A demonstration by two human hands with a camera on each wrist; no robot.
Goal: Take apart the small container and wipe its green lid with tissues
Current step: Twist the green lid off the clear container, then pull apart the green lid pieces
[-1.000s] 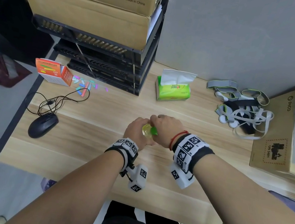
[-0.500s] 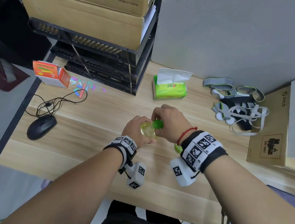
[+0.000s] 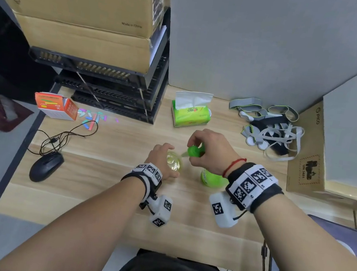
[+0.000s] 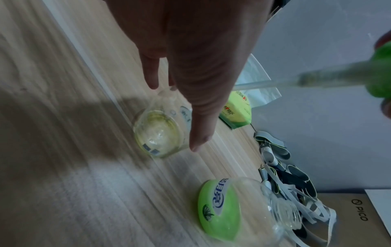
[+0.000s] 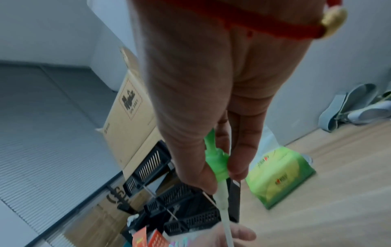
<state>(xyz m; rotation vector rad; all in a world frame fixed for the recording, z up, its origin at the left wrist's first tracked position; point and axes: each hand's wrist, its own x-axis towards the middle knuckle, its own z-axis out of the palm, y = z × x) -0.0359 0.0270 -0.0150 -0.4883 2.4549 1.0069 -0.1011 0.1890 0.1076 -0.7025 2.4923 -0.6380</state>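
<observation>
A small clear container with yellowish liquid stands on the wooden table. My left hand holds it from the left, thumb along its side. The container's mouth is uncovered. My right hand pinches the green pump lid just above and right of the container. Its clear tube slants down towards the mouth. In the right wrist view the green lid sits between thumb and fingers, with the tube hanging below. A green tissue pack with one tissue sticking up lies behind.
A second bottle with a green label lies on its side under my right wrist. A black mouse and cable are at the left, with an orange box behind. Black trays stand under cardboard boxes. Grey straps and a carton lie right.
My right hand has lifted the green pump lid off the container and moved it up and right, drawing the tube out. My left hand stays on the container.
</observation>
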